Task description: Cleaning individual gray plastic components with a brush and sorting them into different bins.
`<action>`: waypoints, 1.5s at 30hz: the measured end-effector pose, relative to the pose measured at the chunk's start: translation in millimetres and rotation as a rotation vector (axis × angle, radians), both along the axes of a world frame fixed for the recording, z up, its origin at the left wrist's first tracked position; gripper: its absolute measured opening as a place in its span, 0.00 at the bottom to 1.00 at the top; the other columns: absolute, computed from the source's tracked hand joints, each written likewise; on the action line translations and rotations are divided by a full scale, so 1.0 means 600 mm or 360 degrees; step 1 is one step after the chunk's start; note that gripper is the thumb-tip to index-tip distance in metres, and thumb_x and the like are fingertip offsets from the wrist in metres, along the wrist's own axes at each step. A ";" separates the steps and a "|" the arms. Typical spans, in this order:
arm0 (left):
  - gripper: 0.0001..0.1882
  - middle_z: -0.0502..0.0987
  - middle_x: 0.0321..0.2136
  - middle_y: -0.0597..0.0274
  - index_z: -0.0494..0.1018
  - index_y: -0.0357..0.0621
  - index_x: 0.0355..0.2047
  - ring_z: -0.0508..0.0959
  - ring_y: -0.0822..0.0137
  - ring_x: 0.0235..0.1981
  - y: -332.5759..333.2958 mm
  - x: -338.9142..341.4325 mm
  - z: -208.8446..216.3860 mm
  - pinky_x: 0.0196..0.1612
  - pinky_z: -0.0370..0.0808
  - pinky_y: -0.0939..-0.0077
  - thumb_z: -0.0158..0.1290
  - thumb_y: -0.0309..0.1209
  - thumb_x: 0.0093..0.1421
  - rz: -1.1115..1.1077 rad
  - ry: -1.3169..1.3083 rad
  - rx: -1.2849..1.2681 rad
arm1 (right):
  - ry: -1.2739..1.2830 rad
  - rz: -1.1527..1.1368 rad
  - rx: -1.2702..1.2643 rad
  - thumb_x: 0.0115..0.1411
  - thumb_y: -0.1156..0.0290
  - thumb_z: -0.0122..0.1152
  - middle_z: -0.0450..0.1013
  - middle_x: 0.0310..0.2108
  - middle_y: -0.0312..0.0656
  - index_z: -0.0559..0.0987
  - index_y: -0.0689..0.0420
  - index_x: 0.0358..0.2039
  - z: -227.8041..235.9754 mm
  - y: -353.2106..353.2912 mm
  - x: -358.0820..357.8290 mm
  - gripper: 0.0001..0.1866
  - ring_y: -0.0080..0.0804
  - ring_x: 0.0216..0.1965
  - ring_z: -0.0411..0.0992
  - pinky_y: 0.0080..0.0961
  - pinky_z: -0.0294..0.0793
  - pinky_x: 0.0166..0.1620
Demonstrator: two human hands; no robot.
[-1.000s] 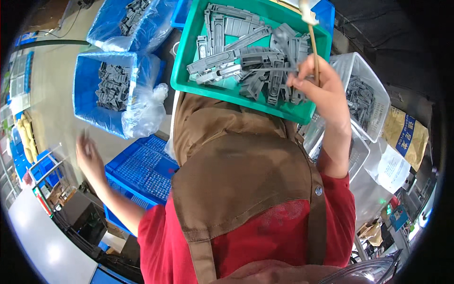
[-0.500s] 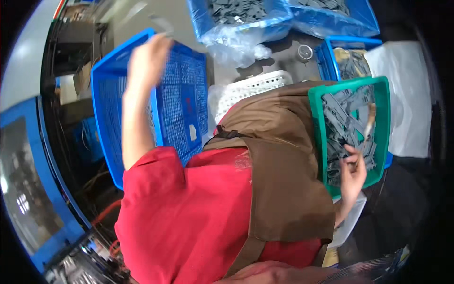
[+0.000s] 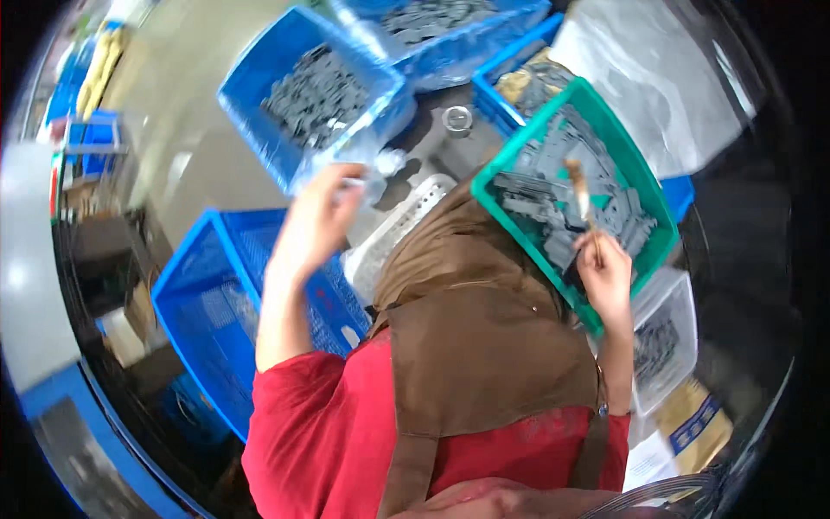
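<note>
Beside the apron (image 3: 484,363), hands (image 3: 318,218) (image 3: 603,268) are now closer together.

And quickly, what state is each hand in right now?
Left hand: loosely open, fingers curled, nothing visible in it.
Right hand: closed on a thin wooden stick with a brown-and-white tip, over the green rectangular plastic tray.

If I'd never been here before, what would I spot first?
Probably the bright green tray of grey parts at the right, where the right hand holds a brush-like stick over it. Next, perhaps, the plastic-lined blue bin beyond the left hand, toward upper left, holding grey pieces.
</note>
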State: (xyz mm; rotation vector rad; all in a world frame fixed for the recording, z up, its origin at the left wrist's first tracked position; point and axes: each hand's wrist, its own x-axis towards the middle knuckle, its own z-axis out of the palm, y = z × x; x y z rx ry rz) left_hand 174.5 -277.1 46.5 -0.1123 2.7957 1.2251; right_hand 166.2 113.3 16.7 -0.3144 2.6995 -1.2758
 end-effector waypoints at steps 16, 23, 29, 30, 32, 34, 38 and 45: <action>0.19 0.75 0.36 0.54 0.65 0.36 0.45 0.76 0.71 0.33 0.316 -0.162 -0.053 0.36 0.73 0.79 0.57 0.25 0.54 -0.0878 0.0183 0.1075 | 0.0106 -0.0891 -0.1208 0.56 0.78 0.52 0.65 0.28 0.32 0.70 0.59 0.34 0.060 -0.028 0.042 0.05 0.13 0.24 0.58 0.10 0.58 0.28; 0.19 0.75 0.41 0.52 0.64 0.37 0.43 0.76 0.67 0.37 0.306 -0.162 -0.048 0.42 0.71 0.76 0.57 0.25 0.52 -0.0787 0.0747 0.0885 | 0.0276 -0.0592 -0.0350 0.60 0.75 0.49 0.69 0.23 0.44 0.74 0.63 0.31 0.059 -0.044 0.048 0.06 0.30 0.20 0.66 0.22 0.64 0.25; 0.20 0.68 0.39 0.42 0.58 0.37 0.42 0.74 0.60 0.36 0.292 -0.153 -0.063 0.42 0.71 0.66 0.55 0.27 0.53 -0.0821 0.0684 0.1662 | 0.0069 -0.1007 -0.0158 0.60 0.75 0.49 0.68 0.20 0.46 0.74 0.62 0.30 0.046 0.001 0.035 0.06 0.34 0.18 0.65 0.24 0.64 0.25; 0.21 0.68 0.40 0.43 0.59 0.37 0.42 0.73 0.59 0.38 0.281 -0.163 -0.073 0.44 0.70 0.65 0.56 0.27 0.52 -0.0933 0.0764 0.1543 | 0.0024 -0.1075 -0.0231 0.60 0.74 0.49 0.67 0.19 0.45 0.74 0.62 0.30 0.050 0.008 0.035 0.06 0.32 0.18 0.64 0.24 0.63 0.24; 0.22 0.69 0.39 0.45 0.59 0.40 0.42 0.71 0.60 0.39 0.283 -0.169 -0.077 0.45 0.67 0.67 0.56 0.25 0.48 -0.0927 0.0773 0.1514 | 0.0010 -0.1040 -0.0289 0.60 0.75 0.48 0.67 0.19 0.44 0.74 0.62 0.29 0.071 0.004 0.043 0.07 0.31 0.17 0.64 0.24 0.62 0.23; 0.20 0.69 0.36 0.48 0.59 0.42 0.40 0.70 0.63 0.35 0.284 -0.172 -0.077 0.41 0.68 0.71 0.56 0.26 0.49 -0.0855 0.0659 0.1594 | 0.0224 -0.0738 -0.0310 0.60 0.75 0.49 0.67 0.18 0.44 0.74 0.63 0.29 0.072 -0.005 0.045 0.07 0.33 0.17 0.65 0.24 0.61 0.23; 0.21 0.68 0.32 0.50 0.59 0.44 0.37 0.68 0.66 0.30 0.287 -0.183 -0.081 0.33 0.69 0.74 0.59 0.34 0.52 -0.0880 0.0444 0.2017 | 0.0066 -0.0539 -0.0397 0.59 0.75 0.51 0.66 0.18 0.45 0.74 0.63 0.27 0.089 -0.007 0.053 0.06 0.38 0.17 0.66 0.26 0.62 0.22; 0.20 0.63 0.26 0.62 0.59 0.50 0.37 0.65 0.68 0.26 0.294 -0.172 -0.071 0.29 0.66 0.78 0.59 0.30 0.48 -0.0690 -0.0031 0.2317 | 0.0113 -0.0509 -0.0381 0.56 0.76 0.52 0.66 0.18 0.45 0.74 0.63 0.25 0.094 0.003 0.052 0.05 0.37 0.17 0.66 0.26 0.62 0.22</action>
